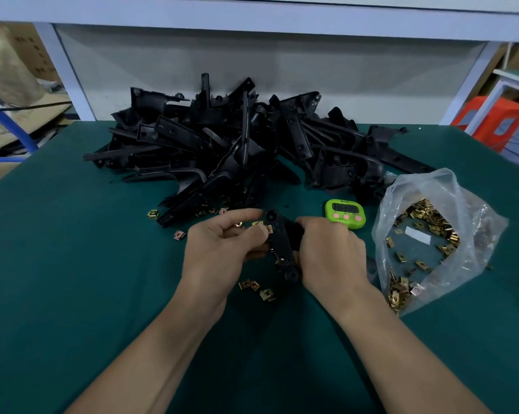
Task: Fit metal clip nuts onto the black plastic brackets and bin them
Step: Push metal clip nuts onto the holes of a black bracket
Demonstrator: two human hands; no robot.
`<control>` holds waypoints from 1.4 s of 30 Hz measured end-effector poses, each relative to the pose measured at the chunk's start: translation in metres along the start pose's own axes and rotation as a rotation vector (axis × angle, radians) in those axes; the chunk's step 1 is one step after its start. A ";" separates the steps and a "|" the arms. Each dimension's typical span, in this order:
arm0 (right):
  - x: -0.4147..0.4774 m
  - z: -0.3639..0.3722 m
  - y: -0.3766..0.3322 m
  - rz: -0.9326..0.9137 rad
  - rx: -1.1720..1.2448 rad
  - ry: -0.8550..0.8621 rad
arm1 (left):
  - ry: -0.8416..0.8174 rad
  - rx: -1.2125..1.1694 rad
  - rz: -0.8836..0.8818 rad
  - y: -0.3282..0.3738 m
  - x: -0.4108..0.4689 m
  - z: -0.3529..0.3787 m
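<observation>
Green-matted counter (73, 264); heap of black plastic brackets (237, 144) waits, so probably early days. Left hand (219, 249) pinches a brass-coloured metal clip nut (268, 229); right hand (330, 252) grips one black bracket (282, 243).

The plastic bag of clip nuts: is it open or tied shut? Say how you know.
Open. The plastic bag has its mouth spread wide; clip nuts lie exposed inside.

The worktable (73, 279) has a dark green cover. Behind it stands a pale grey back panel (252, 64), framed by white posts (67, 73) and a white shelf (252, 13) above. At the left are brown cardboard boxes (31, 46) and a blue tube frame (10, 124). At the right, an orange-red plastic stool (497, 118) stands by another white frame (488, 107). The light is even and soft.
</observation>
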State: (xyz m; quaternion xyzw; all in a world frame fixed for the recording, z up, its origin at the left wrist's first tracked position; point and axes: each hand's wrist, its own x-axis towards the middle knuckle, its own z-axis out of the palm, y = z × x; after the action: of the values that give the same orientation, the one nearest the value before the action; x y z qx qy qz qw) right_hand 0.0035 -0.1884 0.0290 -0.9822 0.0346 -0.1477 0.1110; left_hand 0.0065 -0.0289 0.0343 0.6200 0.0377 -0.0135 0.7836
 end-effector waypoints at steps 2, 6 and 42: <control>-0.001 0.000 -0.003 -0.015 -0.023 -0.010 | -0.015 0.046 0.012 -0.002 0.000 -0.001; -0.006 0.003 -0.010 -0.027 -0.045 -0.046 | 0.030 0.201 0.047 -0.003 0.000 -0.003; 0.014 0.009 0.018 0.226 0.396 -0.005 | -0.376 1.157 0.393 -0.030 0.009 -0.002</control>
State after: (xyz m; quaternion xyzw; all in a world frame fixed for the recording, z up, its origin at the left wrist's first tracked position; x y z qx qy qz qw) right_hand 0.0192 -0.2056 0.0201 -0.9314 0.1143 -0.1359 0.3177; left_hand 0.0136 -0.0335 0.0039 0.9253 -0.2281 0.0039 0.3030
